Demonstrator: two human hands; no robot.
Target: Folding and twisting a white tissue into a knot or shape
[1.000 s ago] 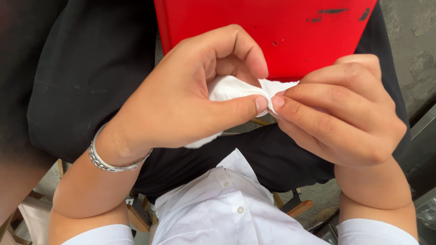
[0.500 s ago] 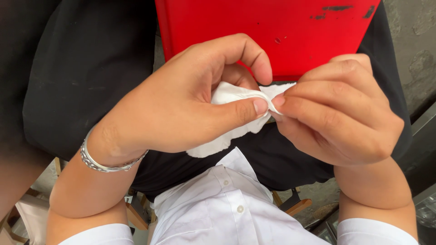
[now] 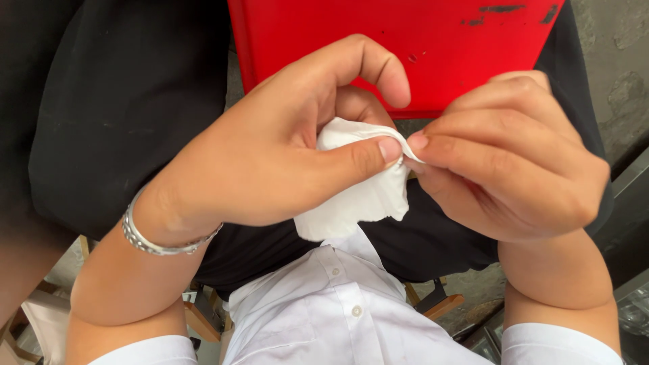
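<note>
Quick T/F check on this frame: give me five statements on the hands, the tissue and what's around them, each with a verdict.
1. Both hands pinch one white tissue. True: the left hand and right hand meet at its top edge.
2. A silver bracelet sits on the right wrist. False: it is on the left wrist.
3. The panel behind the hands is blue. False: the panel is red, with scuffed paint.
4. The person wears a white buttoned shirt. True.
5. The tissue lies flat on a table. False: it hangs crumpled from the fingers, above the lap.
</note>
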